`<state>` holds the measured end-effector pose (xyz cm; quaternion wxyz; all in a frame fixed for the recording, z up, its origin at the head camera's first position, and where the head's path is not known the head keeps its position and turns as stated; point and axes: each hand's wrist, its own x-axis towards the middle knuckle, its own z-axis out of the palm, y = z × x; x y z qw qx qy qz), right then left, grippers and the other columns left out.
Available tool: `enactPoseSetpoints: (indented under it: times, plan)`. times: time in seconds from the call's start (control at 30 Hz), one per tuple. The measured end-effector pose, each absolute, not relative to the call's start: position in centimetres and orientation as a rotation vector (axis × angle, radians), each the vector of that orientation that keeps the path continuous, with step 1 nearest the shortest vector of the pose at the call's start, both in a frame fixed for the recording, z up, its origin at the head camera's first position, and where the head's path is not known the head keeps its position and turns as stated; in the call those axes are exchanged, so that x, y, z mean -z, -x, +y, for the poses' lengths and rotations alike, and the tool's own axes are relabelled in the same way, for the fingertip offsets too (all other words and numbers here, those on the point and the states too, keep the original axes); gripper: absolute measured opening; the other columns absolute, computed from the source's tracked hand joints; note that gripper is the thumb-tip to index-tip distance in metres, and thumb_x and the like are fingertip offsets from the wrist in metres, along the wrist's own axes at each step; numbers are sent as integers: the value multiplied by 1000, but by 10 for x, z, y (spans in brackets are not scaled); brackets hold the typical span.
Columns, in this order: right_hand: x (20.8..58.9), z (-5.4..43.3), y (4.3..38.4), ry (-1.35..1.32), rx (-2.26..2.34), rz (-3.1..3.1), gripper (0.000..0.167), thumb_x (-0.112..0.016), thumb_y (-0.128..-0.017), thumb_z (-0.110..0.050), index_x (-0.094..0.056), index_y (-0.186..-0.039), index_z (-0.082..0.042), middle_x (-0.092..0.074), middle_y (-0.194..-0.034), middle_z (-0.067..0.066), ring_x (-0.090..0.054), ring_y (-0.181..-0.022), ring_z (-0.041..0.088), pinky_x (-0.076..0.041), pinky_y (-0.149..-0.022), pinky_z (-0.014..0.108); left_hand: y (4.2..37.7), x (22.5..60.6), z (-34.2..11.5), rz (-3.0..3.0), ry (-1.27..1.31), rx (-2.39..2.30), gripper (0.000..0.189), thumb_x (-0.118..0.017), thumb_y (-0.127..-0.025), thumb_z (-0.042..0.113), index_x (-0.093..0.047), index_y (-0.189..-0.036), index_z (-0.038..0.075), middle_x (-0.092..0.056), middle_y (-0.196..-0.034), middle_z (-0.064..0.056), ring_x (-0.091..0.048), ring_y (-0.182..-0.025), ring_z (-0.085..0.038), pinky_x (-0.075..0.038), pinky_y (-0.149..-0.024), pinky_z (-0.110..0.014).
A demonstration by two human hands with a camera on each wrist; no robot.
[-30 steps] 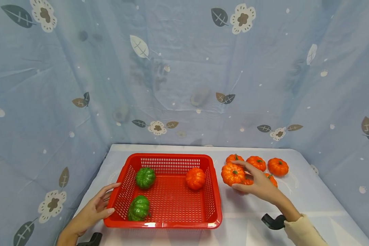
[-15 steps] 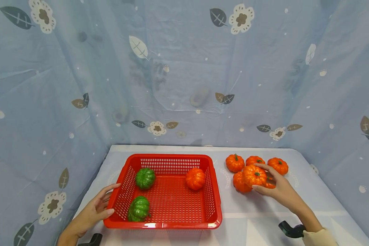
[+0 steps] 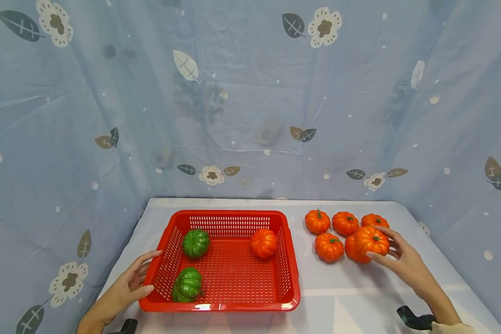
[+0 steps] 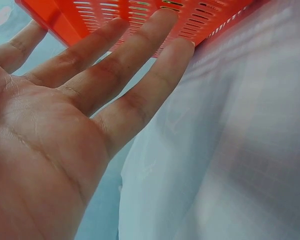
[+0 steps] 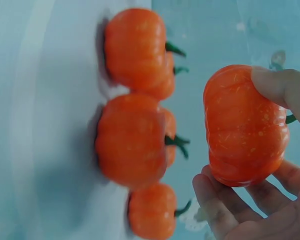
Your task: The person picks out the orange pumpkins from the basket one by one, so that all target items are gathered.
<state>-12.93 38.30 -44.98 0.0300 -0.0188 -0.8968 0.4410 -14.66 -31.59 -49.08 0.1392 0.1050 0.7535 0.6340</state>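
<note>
My right hand (image 3: 405, 260) holds a small orange pumpkin (image 3: 371, 241) between thumb and fingers. In the right wrist view the held pumpkin (image 5: 245, 127) is off the table, apart from the others. Behind it in the head view another pumpkin (image 3: 355, 250) is partly hidden. More orange pumpkins (image 3: 329, 247) sit around it in two rows. My left hand (image 3: 127, 287) touches the left side of the red plastic basket (image 3: 221, 306). The left wrist view shows its fingers (image 4: 125, 70) nearly straight against the basket's slotted wall (image 4: 190, 20).
Inside the basket are two green pumpkins (image 3: 196, 243) (image 3: 187, 284) at the left and an orange pumpkin (image 3: 264, 243) at the right. A pale cloth covers the table (image 3: 317, 297). A patterned blue curtain (image 3: 242, 102) hangs behind and on both sides.
My right hand has moved right with the pumpkin, from near the basket across to the front row's right end, uncovering pumpkins on the left. My left hand and the basket have stayed put.
</note>
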Motion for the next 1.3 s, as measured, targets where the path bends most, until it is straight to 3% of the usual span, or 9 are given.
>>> enactPoseSetpoints:
  times: [0.23,0.57,0.63,0.7,0.8,1.3]
  plan:
    - [459,405,128,197,-1328,-2762,96,-75,-94,-43,-20,-163,-5,-26,-158,33,-40,-132,49,-45,-75,6,146,491,-316,2181,-282,-1832,72,-64,-97,10,-28,-159,17,-32,-155,-32,-62,-118,-13,-60,-87,-42]
    - [474,429,132,308,-1287,-2733,97,-72,-95,-47,-19,-162,-1,-26,-157,34,-35,-132,52,-41,-71,8,145,492,-315,2203,-290,-1832,72,-65,-97,10,-29,-159,15,-34,-155,-33,-62,-118,-14,-60,-86,-42]
    - [478,433,134,333,-1279,-2742,99,-72,-95,-49,-17,-162,0,-25,-158,35,-33,-134,54,-50,-83,21,145,492,-315,2204,-288,-1830,72,-65,-97,10,-29,-159,15,-34,-155,-33,-62,-119,-14,-60,-86,-42]
    - [482,436,136,354,-1272,-2754,101,-71,-95,-51,-16,-162,1,-23,-158,36,-32,-135,55,-53,-95,43,145,492,-316,2202,-286,-1828,72,-64,-97,9,-29,-159,15,-33,-155,-33,-62,-119,-14,-60,-87,-42]
    - [489,440,139,369,-1291,-2768,104,-70,-95,-52,-12,-162,2,-19,-159,38,-28,-137,58,-39,-102,71,145,491,-315,2201,-283,-1827,72,-64,-97,9,-28,-159,15,-33,-155,-33,-62,-118,-13,-60,-87,-42]
    - [502,449,147,501,-1306,-2884,111,-66,-94,-60,-6,-162,3,-14,-157,43,-25,-138,62,-34,-105,73,146,493,-316,2176,-317,-1843,72,-63,-97,7,-27,-159,15,-34,-153,-35,-63,-117,-16,-60,-86,-42]
